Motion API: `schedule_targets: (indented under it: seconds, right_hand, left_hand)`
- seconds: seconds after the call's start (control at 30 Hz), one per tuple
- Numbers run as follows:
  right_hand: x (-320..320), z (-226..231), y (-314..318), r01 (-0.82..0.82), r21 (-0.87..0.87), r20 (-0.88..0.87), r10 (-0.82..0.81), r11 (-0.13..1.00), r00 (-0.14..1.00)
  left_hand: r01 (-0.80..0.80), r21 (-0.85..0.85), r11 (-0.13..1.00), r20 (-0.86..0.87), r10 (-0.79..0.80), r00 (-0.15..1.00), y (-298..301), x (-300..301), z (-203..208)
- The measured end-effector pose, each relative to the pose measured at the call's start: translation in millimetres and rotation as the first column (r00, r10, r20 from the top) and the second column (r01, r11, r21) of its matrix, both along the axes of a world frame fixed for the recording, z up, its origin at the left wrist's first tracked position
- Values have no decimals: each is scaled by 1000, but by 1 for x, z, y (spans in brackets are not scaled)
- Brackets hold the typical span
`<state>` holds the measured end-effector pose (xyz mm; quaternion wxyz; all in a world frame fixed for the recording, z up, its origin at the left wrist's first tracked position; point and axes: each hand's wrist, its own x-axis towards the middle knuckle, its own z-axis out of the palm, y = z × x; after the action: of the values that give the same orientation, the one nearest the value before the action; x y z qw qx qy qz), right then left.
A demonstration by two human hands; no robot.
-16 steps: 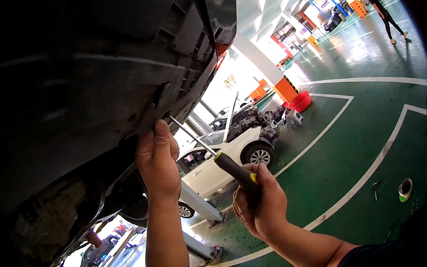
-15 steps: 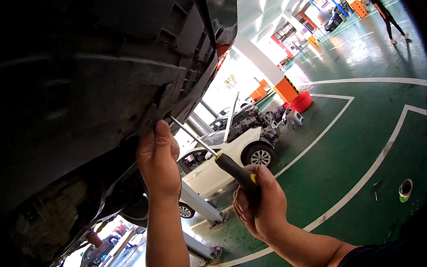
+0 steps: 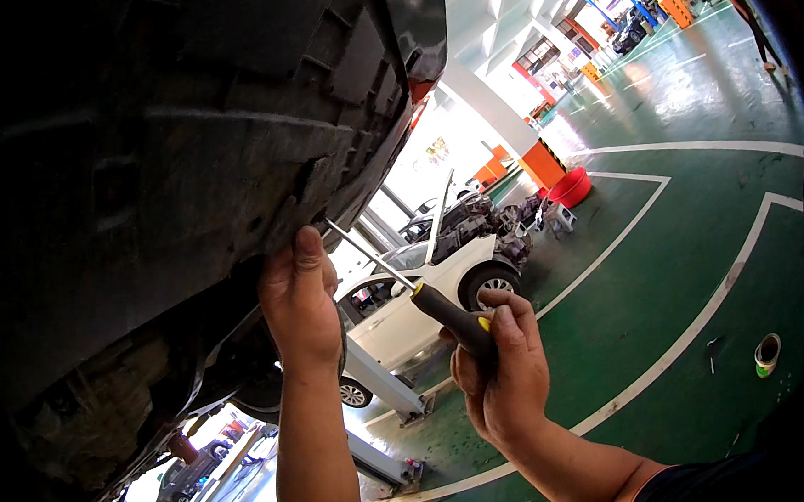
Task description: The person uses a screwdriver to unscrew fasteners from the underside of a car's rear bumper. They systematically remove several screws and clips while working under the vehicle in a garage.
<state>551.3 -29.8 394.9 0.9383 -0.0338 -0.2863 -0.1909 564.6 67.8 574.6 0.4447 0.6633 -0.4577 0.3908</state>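
Note:
My right hand point(image 3: 509, 369) is closed around the black and yellow handle of a screwdriver point(image 3: 444, 313), thumb and forefinger toward the handle's end. Its metal shaft slants up to the left, and the tip meets the lower edge of a dark plastic underbody panel point(image 3: 204, 180) on a raised car. Right beside the tip, my left hand point(image 3: 302, 294) grips the panel's edge, thumb upward, its other fingers partly hidden. What the tip engages is too small to make out.
A white car point(image 3: 406, 315) with an exposed front end stands beyond my hands, near a grey lift post point(image 3: 380, 379). Behind it are an orange and white pillar point(image 3: 539, 164) and a red tub point(image 3: 569, 188). A can point(image 3: 767, 355) lies on the green floor. At far right a person point(image 3: 756, 22) is partly visible.
My right hand has shifted slightly right and loosened, its fingers lifting off the handle's side. The screwdriver tip and my left hand keep their place. The distant person moved right.

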Motion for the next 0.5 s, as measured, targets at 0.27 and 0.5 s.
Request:
schedule_targets:
  seconds: [0.27, 0.5]
  right_hand:
    - [-16, 8, 1, -4, 97, -47, 9, 995, 999]
    - [-6, 5, 11, 52, 107, -110, -40, 993, 993]
  left_hand:
    - [-7, -8, 1000, 11, 7, 1000, 5, 3, -1]
    - [-18, -18, 1000, 21, 18, 1000, 5, 4, -1]
